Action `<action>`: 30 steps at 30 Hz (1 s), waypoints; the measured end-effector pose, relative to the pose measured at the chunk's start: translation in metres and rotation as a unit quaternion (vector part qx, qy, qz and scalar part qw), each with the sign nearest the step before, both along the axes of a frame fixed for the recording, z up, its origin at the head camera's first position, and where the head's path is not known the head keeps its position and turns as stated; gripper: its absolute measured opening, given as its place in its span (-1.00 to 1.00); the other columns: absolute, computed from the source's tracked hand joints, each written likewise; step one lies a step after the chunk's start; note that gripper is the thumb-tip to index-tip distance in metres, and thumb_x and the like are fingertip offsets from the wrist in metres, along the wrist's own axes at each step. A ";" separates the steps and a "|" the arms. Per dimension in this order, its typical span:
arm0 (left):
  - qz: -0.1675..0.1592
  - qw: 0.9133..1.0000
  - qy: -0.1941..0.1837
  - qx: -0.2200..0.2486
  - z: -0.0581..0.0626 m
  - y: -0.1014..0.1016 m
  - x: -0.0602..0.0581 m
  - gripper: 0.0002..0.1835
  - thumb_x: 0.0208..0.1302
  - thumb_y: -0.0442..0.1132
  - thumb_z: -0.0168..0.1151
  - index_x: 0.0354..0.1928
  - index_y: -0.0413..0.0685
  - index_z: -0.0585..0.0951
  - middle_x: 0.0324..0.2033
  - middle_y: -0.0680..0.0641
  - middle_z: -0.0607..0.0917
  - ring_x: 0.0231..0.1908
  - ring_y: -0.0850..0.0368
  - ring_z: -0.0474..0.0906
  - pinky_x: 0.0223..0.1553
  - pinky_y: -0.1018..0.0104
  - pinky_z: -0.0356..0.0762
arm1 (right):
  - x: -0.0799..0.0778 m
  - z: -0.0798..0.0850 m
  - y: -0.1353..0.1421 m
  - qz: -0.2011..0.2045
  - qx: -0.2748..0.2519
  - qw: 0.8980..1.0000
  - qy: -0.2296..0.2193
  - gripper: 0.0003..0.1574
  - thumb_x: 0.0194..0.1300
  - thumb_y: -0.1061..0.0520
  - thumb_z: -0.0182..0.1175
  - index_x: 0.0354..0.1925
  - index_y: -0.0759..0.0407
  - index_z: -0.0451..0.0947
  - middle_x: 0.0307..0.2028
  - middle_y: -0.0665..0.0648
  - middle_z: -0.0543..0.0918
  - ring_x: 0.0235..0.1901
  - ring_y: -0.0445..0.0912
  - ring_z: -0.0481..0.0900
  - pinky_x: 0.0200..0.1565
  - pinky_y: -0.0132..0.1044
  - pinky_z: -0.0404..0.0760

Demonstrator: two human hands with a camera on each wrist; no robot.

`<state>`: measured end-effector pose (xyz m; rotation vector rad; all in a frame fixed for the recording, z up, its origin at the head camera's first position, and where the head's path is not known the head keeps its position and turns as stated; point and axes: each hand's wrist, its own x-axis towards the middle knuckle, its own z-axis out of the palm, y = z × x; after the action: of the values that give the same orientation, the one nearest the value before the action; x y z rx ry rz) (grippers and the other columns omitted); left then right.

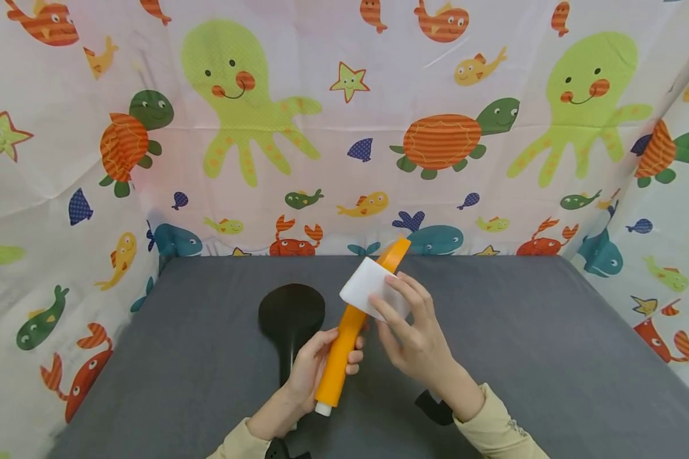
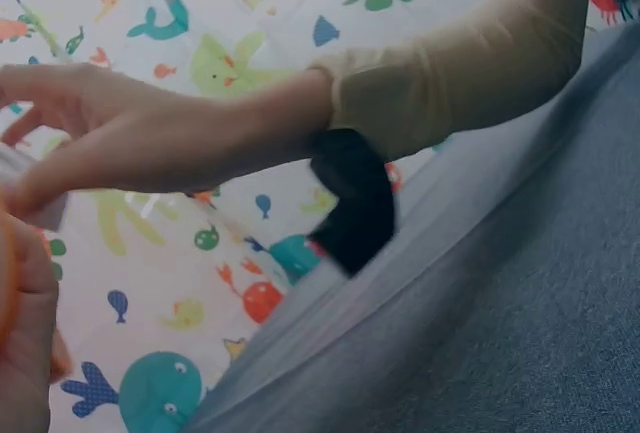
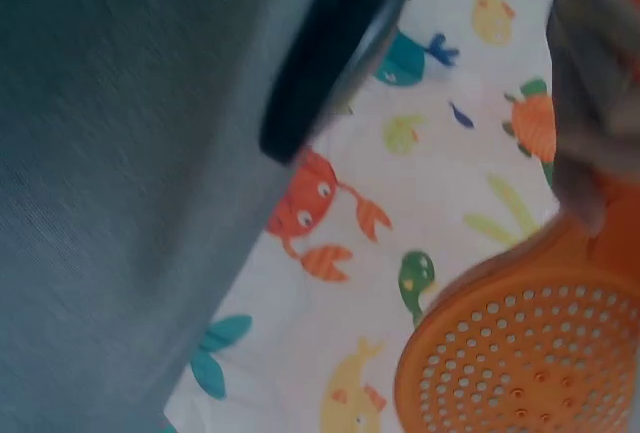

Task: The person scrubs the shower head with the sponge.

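My left hand [image 1: 316,366] grips the orange handle of a handheld shower head [image 1: 337,366], which leans up to the right with a white end at its bottom. In the right wrist view, the perforated round face of the shower head [image 3: 530,353] shows, and the left hand [image 3: 595,83] is around the handle. With bent fingers, my right hand [image 1: 416,325] holds a white cloth or tissue [image 1: 367,285] against the shower head's neck. The cloth hides part of the round head in the head view. In the left wrist view, the right hand [image 2: 120,123] reaches in from above.
A black, round-headed thing with a long handle [image 1: 291,312] lies on the grey table [image 1: 522,344], behind and left of the left hand. A sea-animal printed curtain [image 1: 316,115] stands around the back and sides. Black straps [image 1: 434,407] sit at the wrists.
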<state>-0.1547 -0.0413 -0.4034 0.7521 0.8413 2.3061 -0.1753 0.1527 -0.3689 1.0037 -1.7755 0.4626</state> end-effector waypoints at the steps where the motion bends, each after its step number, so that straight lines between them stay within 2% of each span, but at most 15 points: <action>1: -0.002 1.000 -0.003 -0.006 -0.001 0.001 0.000 -0.62 0.51 -0.19 -0.46 0.11 -0.30 0.26 -0.28 0.00 0.47 -0.40 0.30 0.42 -0.31 0.59 0.45 | -0.002 0.002 0.002 -0.001 -0.011 1.000 -0.002 -0.62 0.34 0.12 0.01 0.09 0.22 0.42 0.13 0.45 0.30 0.09 0.32 0.27 0.13 -0.07 0.40; 4: 0.008 0.999 -0.005 -0.044 -0.004 0.005 0.001 -0.65 0.47 -0.22 -0.19 0.14 -0.33 0.26 -0.29 0.02 0.46 -0.44 0.33 0.39 -0.38 0.64 0.41 | -0.009 0.009 0.007 -0.006 -0.067 0.997 -0.024 -0.59 0.34 0.11 0.05 0.10 0.26 0.39 0.16 0.47 0.25 0.10 0.32 0.27 -0.06 0.07 0.50; 6: 0.012 0.998 -0.016 -0.064 -0.005 0.007 0.002 -0.62 0.42 -0.27 -0.06 0.17 -0.34 0.27 -0.27 0.02 0.45 -0.42 0.31 0.39 -0.39 0.63 0.42 | -0.013 0.012 0.011 -0.012 -0.115 0.992 -0.054 -0.53 0.35 0.07 0.04 0.13 0.30 0.35 0.19 0.45 0.21 0.11 0.28 0.27 -0.14 0.11 0.51; 9: 0.019 0.995 -0.018 -0.093 -0.005 0.008 0.002 -0.66 0.39 -0.29 -0.01 0.13 -0.29 0.32 -0.26 0.00 0.48 -0.37 0.29 0.47 -0.32 0.56 0.49 | -0.015 0.010 0.014 -0.019 -0.164 0.982 -0.096 -0.44 0.37 0.00 0.02 0.17 0.35 0.30 0.23 0.42 0.19 0.11 0.22 0.29 -0.17 0.11 0.53; 11: 0.029 0.993 0.011 -0.111 -0.005 0.008 0.002 -0.69 0.40 -0.28 -0.02 0.09 -0.30 0.35 -0.27 -0.03 0.52 -0.34 0.25 0.53 -0.24 0.46 0.54 | -0.014 0.005 0.013 -0.013 -0.162 0.980 -0.115 -0.42 0.38 -0.03 0.00 0.18 0.35 0.30 0.24 0.42 0.18 0.10 0.21 0.30 -0.18 0.08 0.54; 13: 0.039 0.990 0.044 -0.128 -0.004 0.007 0.001 -0.69 0.41 -0.25 -0.03 0.07 -0.32 0.36 -0.28 -0.06 0.56 -0.32 0.20 0.59 -0.18 0.36 0.56 | -0.012 -0.002 0.010 -0.010 -0.133 0.982 -0.131 -0.43 0.39 -0.04 -0.01 0.19 0.30 0.32 0.24 0.42 0.17 0.12 0.21 0.28 -0.12 0.08 0.52; 16: 0.041 0.985 0.090 -0.141 -0.004 0.006 0.000 -0.60 0.44 -0.24 -0.09 0.18 -0.38 0.30 -0.21 -0.11 0.57 -0.28 0.13 0.63 -0.19 0.28 0.58 | -0.006 -0.010 0.006 0.003 -0.080 0.985 -0.154 -0.49 0.39 -0.05 -0.03 0.18 0.20 0.39 0.24 0.39 0.20 0.13 0.19 0.26 -0.07 0.07 0.50; 19: 0.028 0.981 0.112 -0.158 -0.005 0.005 -0.001 -0.55 0.44 -0.25 -0.12 0.26 -0.37 0.24 -0.12 -0.19 0.56 -0.25 0.08 0.64 -0.20 0.25 0.59 | -0.003 -0.012 0.006 0.014 -0.038 0.984 -0.171 -0.52 0.38 -0.06 -0.06 0.15 0.12 0.45 0.23 0.34 0.27 0.14 0.16 0.26 -0.04 0.10 0.46; 22: 0.026 0.976 0.123 -0.179 -0.007 0.006 -0.002 -0.55 0.43 -0.28 -0.12 0.28 -0.34 0.24 -0.07 -0.25 0.55 -0.24 0.08 0.65 -0.17 0.21 0.58 | -0.006 -0.007 0.010 0.023 -0.027 0.982 -0.183 -0.55 0.35 -0.04 -0.03 0.12 0.09 0.48 0.22 0.31 0.29 0.13 0.15 0.27 -0.04 0.11 0.46; 25: 0.026 0.974 0.124 -0.189 -0.008 0.006 -0.002 -0.55 0.41 -0.28 -0.09 0.28 -0.30 0.25 -0.06 -0.23 0.56 -0.25 0.08 0.64 -0.11 0.16 0.56 | -0.013 0.001 0.015 -0.001 -0.053 0.981 -0.184 -0.55 0.25 0.08 0.09 0.11 0.11 0.49 0.23 0.30 0.28 0.15 0.17 0.26 -0.04 0.12 0.44; 30: 0.025 0.975 0.135 -0.175 -0.007 0.006 -0.001 -0.53 0.42 -0.27 -0.10 0.29 -0.35 0.23 -0.04 -0.22 0.57 -0.23 0.03 0.65 -0.07 0.09 0.53 | -0.021 0.009 0.023 -0.093 -0.122 0.972 -0.180 -0.43 0.09 0.30 0.23 0.13 0.16 0.48 0.22 0.35 0.27 0.12 0.20 0.26 -0.08 0.16 0.46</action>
<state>-0.1552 -0.0349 -0.4108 0.9003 1.3598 2.0403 -0.1965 0.1757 -0.3603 0.5988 -2.0504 0.7602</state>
